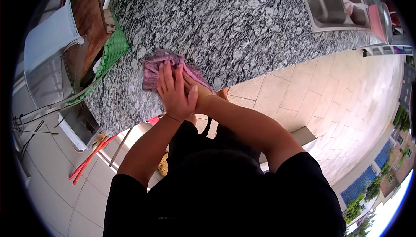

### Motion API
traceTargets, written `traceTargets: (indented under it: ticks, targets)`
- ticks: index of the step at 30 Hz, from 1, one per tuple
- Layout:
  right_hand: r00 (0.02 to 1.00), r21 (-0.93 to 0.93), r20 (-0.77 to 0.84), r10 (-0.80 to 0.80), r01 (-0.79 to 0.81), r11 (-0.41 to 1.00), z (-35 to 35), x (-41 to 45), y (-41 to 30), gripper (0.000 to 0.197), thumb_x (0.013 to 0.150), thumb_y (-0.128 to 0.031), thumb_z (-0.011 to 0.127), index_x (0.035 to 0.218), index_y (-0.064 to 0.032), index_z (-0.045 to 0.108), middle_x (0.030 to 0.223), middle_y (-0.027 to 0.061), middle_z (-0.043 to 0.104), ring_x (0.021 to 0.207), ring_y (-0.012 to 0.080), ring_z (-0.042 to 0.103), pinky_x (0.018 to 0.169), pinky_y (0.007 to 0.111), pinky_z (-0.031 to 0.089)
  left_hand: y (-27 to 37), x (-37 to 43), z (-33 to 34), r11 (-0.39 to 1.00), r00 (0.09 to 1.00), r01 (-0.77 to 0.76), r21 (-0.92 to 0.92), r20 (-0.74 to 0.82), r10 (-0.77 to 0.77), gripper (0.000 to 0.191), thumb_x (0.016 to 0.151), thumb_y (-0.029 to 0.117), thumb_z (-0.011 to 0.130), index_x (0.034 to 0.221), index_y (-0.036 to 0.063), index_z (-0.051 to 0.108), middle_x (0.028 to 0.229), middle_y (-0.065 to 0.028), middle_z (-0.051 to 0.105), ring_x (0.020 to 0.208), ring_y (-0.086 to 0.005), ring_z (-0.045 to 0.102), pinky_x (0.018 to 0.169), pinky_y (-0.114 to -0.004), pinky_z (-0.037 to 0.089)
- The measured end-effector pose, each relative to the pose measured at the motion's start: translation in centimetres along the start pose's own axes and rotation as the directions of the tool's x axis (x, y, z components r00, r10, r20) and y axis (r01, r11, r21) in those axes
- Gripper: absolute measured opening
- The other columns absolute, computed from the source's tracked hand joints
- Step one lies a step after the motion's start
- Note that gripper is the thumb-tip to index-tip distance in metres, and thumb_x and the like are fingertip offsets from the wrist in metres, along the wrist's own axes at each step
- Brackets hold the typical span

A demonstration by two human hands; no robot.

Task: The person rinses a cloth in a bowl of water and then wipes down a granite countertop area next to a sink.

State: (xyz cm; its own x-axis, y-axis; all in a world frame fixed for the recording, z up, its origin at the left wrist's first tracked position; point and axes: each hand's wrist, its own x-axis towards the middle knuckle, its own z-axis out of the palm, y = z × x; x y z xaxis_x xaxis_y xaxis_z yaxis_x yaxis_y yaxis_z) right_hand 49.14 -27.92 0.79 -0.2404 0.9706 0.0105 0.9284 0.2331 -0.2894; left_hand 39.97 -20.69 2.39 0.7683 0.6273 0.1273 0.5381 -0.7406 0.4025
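A damp-looking pink-purple cloth [152,74] lies bunched on a black, white and grey granite countertop [221,25]. My left hand [175,94] rests flat over my right hand [200,94], its fingers stretched forward onto the cloth and slightly apart. Beneath it, my right hand is pressed down against the cloth, close to the counter's near edge. The left hand covers most of the right hand's fingers, so their grip is hidden.
Left of the cloth, a green woven plastic basket [117,46] holds a rusty brown panel [87,15]. Behind it is a pale blue plastic container [50,32]. Red sticks [92,159] jut out below the counter's left corner. A stainless steel sink [325,6] lies far right, beside a pink container [377,22].
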Motion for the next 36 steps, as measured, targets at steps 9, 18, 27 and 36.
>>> traceTargets:
  ticks: [9, 18, 27, 36]
  targets:
    - [0.822, -0.102, -0.237, 0.518, -0.551, 0.828, -4.1, -17.5, 16.4, 0.069, 0.092, -0.040, 0.047, 0.154, -0.0115, 0.036, 0.161, 0.0086, 0.032, 0.150, 0.0361, 0.019, 0.123, 0.060, 0.006, 16.7, 8.4, 10.1, 0.930, 0.978, -0.173, -0.323, 0.056, 0.201, 0.079, 0.087, 0.048, 0.056, 0.144, -0.0047, 0.043, 0.159, -0.0292, 0.026, 0.149, -0.0459, 0.020, 0.120, -0.057, 0.012]
    - [0.894, -0.067, -0.172, 0.415, -0.431, 0.900, 0.2, -8.0, 6.0, 0.068, 0.092, -0.040, 0.046, 0.154, -0.0111, 0.036, 0.161, 0.0087, 0.033, 0.150, 0.0363, 0.020, 0.123, 0.060, 0.006, 6.0, 2.5, 4.3, 0.941, 0.967, -0.193, -0.280, 0.106, 0.230, 0.073, 0.090, 0.048, 0.056, 0.143, -0.0022, 0.046, 0.163, -0.0247, 0.023, 0.152, -0.0408, 0.017, 0.121, -0.051, 0.018]
    - [0.987, -0.123, 0.017, -0.161, 0.162, 0.979, 5.3, 15.7, -14.3, 0.068, 0.092, -0.040, 0.046, 0.153, -0.0108, 0.037, 0.160, 0.0087, 0.033, 0.150, 0.0364, 0.020, 0.123, 0.060, 0.006, -16.7, -9.0, -9.9, 0.999, 1.000, 0.014, -0.029, -0.017, -0.015, 0.063, 0.097, 0.033, 0.047, 0.151, 0.0000, 0.040, 0.161, -0.0263, 0.025, 0.147, -0.0456, 0.026, 0.119, -0.054, 0.018]
    - [0.976, -0.062, -0.038, 0.215, -0.217, 0.974, -1.3, -4.9, 5.7, 0.066, 0.094, -0.038, 0.047, 0.153, -0.0114, 0.037, 0.160, 0.0096, 0.034, 0.149, 0.0367, 0.025, 0.122, 0.059, 0.010, 4.1, 4.2, 2.9, 0.971, 0.984, -0.151, -0.187, 0.066, 0.166, 0.074, 0.089, 0.050, 0.053, 0.145, 0.0010, 0.045, 0.158, -0.0280, 0.028, 0.146, -0.0466, 0.026, 0.114, -0.058, 0.021]
